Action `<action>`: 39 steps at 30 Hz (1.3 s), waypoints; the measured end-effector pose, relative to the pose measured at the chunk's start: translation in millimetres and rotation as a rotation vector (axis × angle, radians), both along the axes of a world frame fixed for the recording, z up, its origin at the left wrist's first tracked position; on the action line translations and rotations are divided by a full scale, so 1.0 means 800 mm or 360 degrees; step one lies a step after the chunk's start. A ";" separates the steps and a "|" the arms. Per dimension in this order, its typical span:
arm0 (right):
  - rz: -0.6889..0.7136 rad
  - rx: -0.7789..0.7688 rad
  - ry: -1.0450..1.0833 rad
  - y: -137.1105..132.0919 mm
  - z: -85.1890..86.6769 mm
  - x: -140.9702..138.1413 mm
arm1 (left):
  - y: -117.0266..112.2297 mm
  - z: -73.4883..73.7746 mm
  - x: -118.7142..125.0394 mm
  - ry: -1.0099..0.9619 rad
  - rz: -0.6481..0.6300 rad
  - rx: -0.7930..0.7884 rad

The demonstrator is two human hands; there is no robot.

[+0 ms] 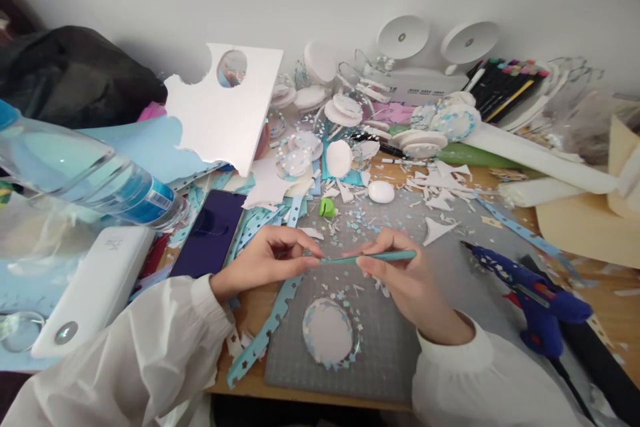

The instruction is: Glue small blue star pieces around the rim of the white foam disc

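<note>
My left hand (267, 259) and my right hand (397, 273) meet above a grey cutting mat (380, 353). Both pinch a thin teal stick-like tool (370, 257) that lies level between them; the right hand grips it like a pen, the left holds its left tip with fingers closed. Whether something tiny sits at that tip I cannot make out. Below the hands a white foam disc (327, 330) ringed with small blue and white stars lies on the mat. A blue paper strip punched with stars (270, 327) runs from under my left wrist toward the table edge.
A blue glue gun (530, 297) lies right of the mat. A water bottle (85, 170), a white power bank (95, 287) and a dark phone (213, 233) sit left. A white foam board (225, 103), foam discs, paper scraps and markers (505, 83) crowd the back.
</note>
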State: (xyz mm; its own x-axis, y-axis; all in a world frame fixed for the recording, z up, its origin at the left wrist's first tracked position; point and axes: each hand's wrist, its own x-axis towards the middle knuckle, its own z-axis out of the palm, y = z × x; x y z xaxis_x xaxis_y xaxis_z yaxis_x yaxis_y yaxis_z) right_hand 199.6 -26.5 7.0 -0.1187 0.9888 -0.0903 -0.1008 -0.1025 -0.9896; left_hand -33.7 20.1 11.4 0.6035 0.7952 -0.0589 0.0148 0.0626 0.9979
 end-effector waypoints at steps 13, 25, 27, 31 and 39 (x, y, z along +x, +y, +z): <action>-0.0037 0.0047 -0.0005 -0.006 -0.001 -0.003 | -0.001 -0.001 0.000 0.0062 0.0038 0.0099; -0.0093 0.0077 -0.0049 -0.004 0.000 -0.003 | -0.001 0.001 0.000 0.0119 -0.0052 0.0176; -0.0085 0.0086 -0.0046 -0.005 -0.001 -0.004 | -0.001 0.000 0.000 0.0117 -0.0058 0.0175; -0.0088 0.0026 0.0032 -0.004 0.003 -0.005 | -0.001 -0.002 0.000 0.0093 -0.0061 0.0144; -0.0341 -0.0010 0.0220 0.007 0.016 -0.004 | -0.001 0.003 0.002 0.0111 -0.0024 0.0159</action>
